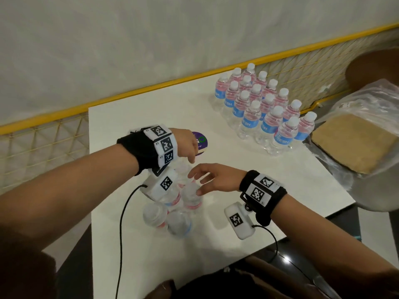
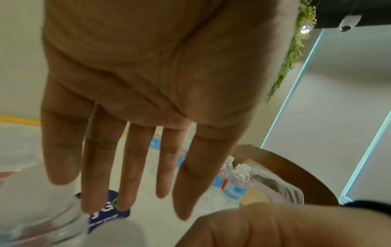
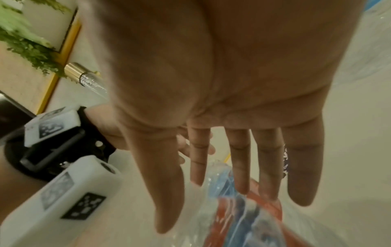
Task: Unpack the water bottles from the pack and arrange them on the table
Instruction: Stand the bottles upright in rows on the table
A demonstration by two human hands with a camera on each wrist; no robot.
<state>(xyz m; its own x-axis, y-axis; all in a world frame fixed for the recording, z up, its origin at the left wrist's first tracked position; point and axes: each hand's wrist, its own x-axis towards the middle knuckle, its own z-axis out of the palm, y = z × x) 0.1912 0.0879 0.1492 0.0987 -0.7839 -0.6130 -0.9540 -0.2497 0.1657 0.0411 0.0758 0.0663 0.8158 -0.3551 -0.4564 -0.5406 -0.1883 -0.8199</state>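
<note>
On my white table (image 1: 138, 255) the far bottles (image 1: 264, 111) show white caps, red bands and blue labels, a purple sticker (image 1: 199, 143) lies by my left hand (image 1: 185, 145), my black wristbands (image 1: 262, 197) carry black-and-white square codes, and a yellow rail (image 1: 151, 88) edges the far wall.

small cluster of bottles (image 1: 172, 210) stands near the table's (image 1: 226, 238) front edge, about centre. big group of bottles (image 1: 263, 108) at 1 o'clock from it, well apart, toward the back edge. round sticker (image 1: 199, 143) at 12 o'clock from the cluster. plastic-wrapped package (image 1: 356, 143) at 3 o'clock of the big group, off the table's side.
</note>
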